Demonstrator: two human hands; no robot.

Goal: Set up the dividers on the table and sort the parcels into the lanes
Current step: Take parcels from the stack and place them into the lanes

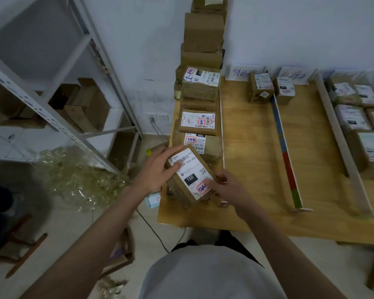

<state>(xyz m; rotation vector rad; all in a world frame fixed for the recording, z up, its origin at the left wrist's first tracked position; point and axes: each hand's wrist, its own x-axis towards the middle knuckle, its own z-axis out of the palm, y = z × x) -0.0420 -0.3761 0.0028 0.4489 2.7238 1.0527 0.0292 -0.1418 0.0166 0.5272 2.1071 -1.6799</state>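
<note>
I hold a brown parcel with a white label marked "150" over the table's near left corner. My left hand grips its left side and my right hand holds its lower right corner. Behind it a row of stacked labelled parcels fills the leftmost lane of the wooden table. A thin white divider bounds that lane. A coloured divider and a pale divider split the table further right. Two small parcels stand at the far end.
Several parcels lie in the right lane. Paper signs lean on the wall behind the table. A grey metal shelf with cardboard boxes stands at left, with crumpled clear plastic and a cable on the floor.
</note>
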